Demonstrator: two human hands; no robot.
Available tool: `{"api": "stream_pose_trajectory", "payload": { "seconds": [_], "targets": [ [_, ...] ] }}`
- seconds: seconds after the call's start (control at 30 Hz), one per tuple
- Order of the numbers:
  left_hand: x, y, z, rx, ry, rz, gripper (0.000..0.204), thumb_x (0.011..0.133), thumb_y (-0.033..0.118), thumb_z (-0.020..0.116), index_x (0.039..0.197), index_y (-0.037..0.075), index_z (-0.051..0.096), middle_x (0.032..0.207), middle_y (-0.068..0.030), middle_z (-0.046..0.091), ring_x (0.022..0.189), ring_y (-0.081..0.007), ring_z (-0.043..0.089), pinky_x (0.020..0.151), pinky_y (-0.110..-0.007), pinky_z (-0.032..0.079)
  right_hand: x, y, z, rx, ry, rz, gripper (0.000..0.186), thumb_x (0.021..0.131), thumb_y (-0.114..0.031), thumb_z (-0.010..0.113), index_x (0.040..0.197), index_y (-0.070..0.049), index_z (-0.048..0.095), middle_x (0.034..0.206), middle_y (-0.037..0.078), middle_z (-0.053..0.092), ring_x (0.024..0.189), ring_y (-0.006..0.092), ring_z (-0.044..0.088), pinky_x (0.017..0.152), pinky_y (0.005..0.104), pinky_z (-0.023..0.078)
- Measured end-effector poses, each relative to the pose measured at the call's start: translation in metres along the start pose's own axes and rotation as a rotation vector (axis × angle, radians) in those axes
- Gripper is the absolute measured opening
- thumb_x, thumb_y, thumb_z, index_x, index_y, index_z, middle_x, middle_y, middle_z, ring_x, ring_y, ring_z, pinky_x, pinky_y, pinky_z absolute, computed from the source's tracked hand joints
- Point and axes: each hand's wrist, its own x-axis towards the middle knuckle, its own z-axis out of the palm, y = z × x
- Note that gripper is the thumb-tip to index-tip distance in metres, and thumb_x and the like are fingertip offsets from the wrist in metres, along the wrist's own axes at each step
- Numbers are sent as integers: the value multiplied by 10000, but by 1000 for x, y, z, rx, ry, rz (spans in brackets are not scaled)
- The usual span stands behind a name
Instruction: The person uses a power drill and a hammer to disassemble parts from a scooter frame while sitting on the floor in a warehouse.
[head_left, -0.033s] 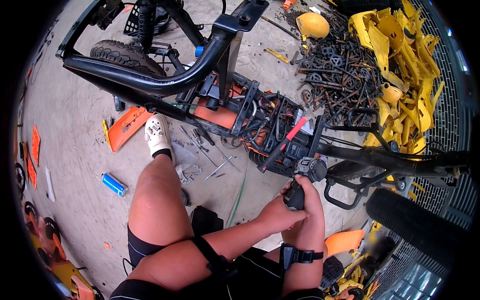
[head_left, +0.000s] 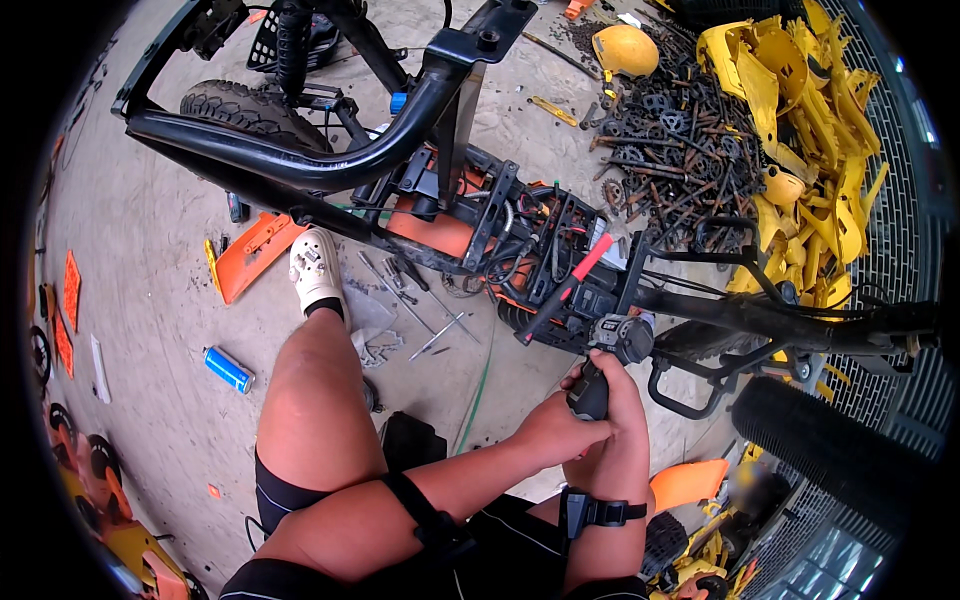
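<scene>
Both hands, left hand and right hand, wrapped together around grip of cordless drill, its nose pressed into black scooter frame beside orange battery housing.

We see repair yard or scrap workshop: bare concrete floor, stripped black bike frame, heap of yellow plastic panels, rusty metal parts pile, loose tools scattered.
</scene>
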Motion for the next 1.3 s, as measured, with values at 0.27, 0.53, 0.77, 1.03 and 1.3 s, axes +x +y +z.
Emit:
{"api": "stream_pose_trajectory", "payload": {
  "seconds": [0.27,0.53,0.77,1.03,1.3],
  "targets": [
    [-2,4,-1,20,-8,-19,443,761,334,788,996,-5,627,907,-98,669,770,-171,671,696,-315,535,-1,-1,2,-10,22,-10,329,881,-330,669,880,-5,615,780,131,641,720,246,670,617,351,556],
    [-4,5,-2,22,6,-31,509,749,349,796,1040,-20,599,886,-102,667,754,-164,667,682,-309,532,-3,-1,3,-20,38,6,340,874,-338,677,867,-3,618,763,128,642,699,241,670,601,343,560],
    [2,-2,-2,17,1,-36,507,746,345,798,1033,-21,597,880,-96,664,739,-160,661,675,-307,529,-1,0,3,-29,27,2,345,875,-348,679,858,-10,616,761,123,642,693,234,670,594,339,561],
    [4,-5,-2,4,3,-41,484,749,342,795,1017,-13,604,880,-94,662,752,-163,662,687,-306,528,0,0,4,-18,44,10,341,871,-350,683,855,-16,618,762,114,640,693,228,668,590,337,557],
    [6,-7,0,12,19,-55,479,750,339,796,1017,-11,606,901,-95,662,767,-162,663,694,-309,528,-1,-1,5,-27,44,3,353,868,-365,681,841,-17,626,739,128,650,672,226,665,596,328,552]
  ]
}}
